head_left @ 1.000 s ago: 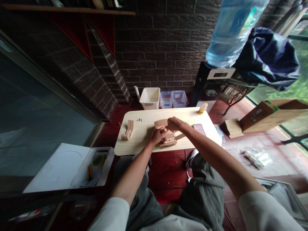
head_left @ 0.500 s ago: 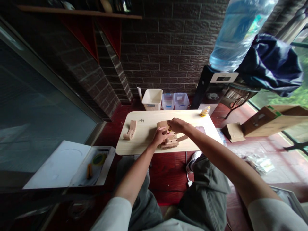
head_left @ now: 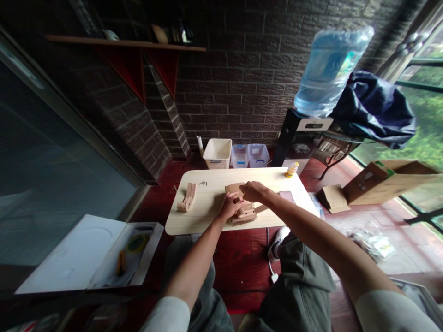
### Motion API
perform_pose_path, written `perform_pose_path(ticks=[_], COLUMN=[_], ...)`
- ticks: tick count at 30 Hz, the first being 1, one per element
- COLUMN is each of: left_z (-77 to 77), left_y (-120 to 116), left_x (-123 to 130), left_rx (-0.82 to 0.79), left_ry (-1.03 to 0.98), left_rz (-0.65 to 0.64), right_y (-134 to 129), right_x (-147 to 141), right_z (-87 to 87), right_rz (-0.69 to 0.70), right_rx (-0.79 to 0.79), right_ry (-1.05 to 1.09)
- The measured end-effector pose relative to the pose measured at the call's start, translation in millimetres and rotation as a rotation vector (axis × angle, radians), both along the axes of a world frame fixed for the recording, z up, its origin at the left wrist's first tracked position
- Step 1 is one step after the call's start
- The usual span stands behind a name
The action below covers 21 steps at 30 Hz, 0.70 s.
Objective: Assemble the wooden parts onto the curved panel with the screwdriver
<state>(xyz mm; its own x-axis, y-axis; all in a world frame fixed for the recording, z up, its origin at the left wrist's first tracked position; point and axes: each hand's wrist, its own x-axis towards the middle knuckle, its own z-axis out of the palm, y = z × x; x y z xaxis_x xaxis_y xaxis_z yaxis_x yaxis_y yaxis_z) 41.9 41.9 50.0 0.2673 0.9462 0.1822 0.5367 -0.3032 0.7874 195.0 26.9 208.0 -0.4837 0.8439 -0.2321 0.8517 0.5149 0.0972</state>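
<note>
My right hand (head_left: pixel 254 191) is closed in a fist over the wooden assembly, around what looks like a yellow-handled screwdriver (head_left: pixel 244 195), mostly hidden by the fingers. My left hand (head_left: pixel 229 206) grips the wooden assembly (head_left: pixel 247 213) from its left side, with the fingers reaching across towards the right fist. Dark holes show in the assembly's pale wood. Under it lies a piece of cardboard (head_left: pixel 234 188). Apart from both hands, a curved wooden piece (head_left: pixel 188 197) with holes rests at the table's left. Several small screws (head_left: pixel 203 183) lie behind it.
On the light table (head_left: pixel 207 221) stand a yellow-capped bottle (head_left: pixel 292 169) and a phone (head_left: pixel 286 196). Plastic bins (head_left: pixel 218 152) sit behind it. An open white case (head_left: pixel 143 258) is at lower left. A water dispenser (head_left: pixel 313 124) and cardboard boxes (head_left: pixel 377 182) are on the right.
The camera view has tilted up slightly, so the table appears lower. Both hands stay at the wooden assembly, the right fist turned a little.
</note>
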Motion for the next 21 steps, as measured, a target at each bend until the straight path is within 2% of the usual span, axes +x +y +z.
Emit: perform_pose_path(ticks=[4, 9, 17, 21], left_z=[3.4, -3.9, -8.3, -14.5], left_y=[-3, -1, 2, 4], left_x=[-1, -2, -1, -1], left_rx=[0.001, -0.004, -0.008, 0.017], left_ry=[-0.002, -0.015, 0.011, 0.013], left_rz=[-0.019, 0.007, 0.048, 0.028], right_y=[7, 8, 10, 10], right_x=[1, -2, 5, 7], right_z=[-5.3, -10.6, 5.1, 3.2], right_rz=[0.004, -0.007, 0.012, 0.042], right_rx=[-0.022, -0.008, -0.083, -0.101], right_ry=[0.005, 0.006, 0.015, -0.03])
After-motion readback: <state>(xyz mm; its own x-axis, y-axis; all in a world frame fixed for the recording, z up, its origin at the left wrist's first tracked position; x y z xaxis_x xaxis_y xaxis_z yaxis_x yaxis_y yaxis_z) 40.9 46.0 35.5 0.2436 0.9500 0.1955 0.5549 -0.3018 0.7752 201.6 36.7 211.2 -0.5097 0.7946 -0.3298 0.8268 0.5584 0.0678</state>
